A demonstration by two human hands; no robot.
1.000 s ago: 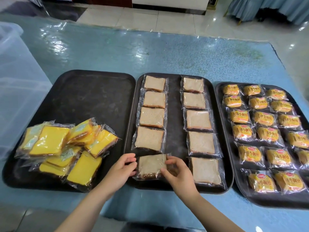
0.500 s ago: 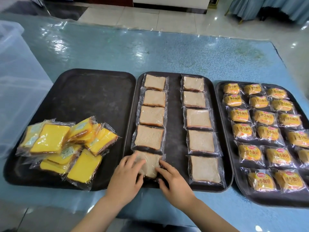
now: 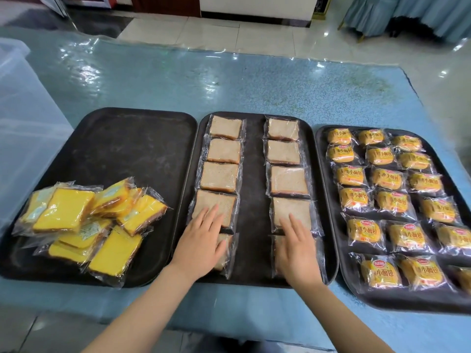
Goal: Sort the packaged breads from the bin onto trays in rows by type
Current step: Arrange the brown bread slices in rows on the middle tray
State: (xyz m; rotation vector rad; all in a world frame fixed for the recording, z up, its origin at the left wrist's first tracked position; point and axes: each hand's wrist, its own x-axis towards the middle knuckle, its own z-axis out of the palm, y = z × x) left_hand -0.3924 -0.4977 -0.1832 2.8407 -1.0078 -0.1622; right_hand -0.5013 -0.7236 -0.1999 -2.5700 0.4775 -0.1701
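Observation:
Three dark trays lie side by side on the blue table. The middle tray (image 3: 253, 200) carries two rows of wrapped brown bread slices (image 3: 220, 177). My left hand (image 3: 202, 242) lies flat with straight fingers on the nearest slice of the left row. My right hand (image 3: 297, 247) lies flat on the nearest slice of the right row; both slices are mostly hidden under the hands. The left tray (image 3: 122, 154) bears a loose heap of yellow cake slices (image 3: 84, 221) at its near left. The right tray (image 3: 328, 225) holds rows of small orange bun packets (image 3: 387, 178).
A translucent plastic bin (image 3: 23, 138) stands at the far left edge of the table. Bare blue table surface (image 3: 204, 80) stretches behind the trays. Beyond the table's far edge is a tiled floor.
Both hands set down the brown slice they held at the near end of the left row. The left hand now lies flat on it; the right hand moved right onto the other row.

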